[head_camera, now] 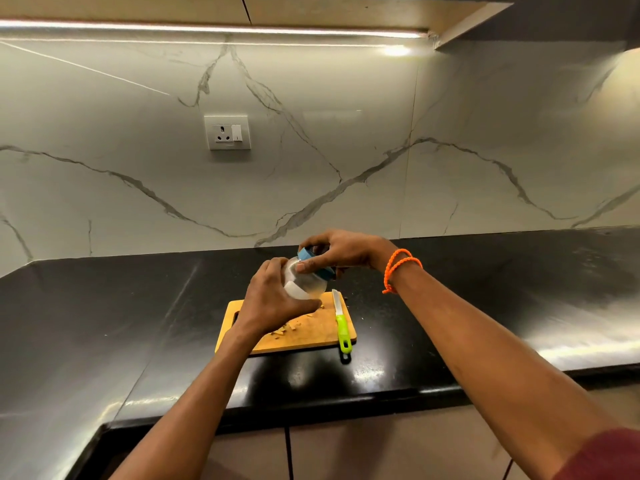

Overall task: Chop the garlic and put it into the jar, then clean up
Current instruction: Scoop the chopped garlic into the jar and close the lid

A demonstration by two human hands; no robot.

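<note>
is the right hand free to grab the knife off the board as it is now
Probably not at once. The right hand is closed on the blue lid of the jar, which the left hand holds. The knife lies uncovered at the cutting board's right edge, so nothing else blocks it.

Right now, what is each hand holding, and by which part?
Left hand grips the clear jar around its body; right hand holds the blue lid by its rim.

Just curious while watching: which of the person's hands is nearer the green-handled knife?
Right. The right hand, gripping the jar's blue lid, hovers just beyond the knife; the left hand holds the jar further left.
</note>
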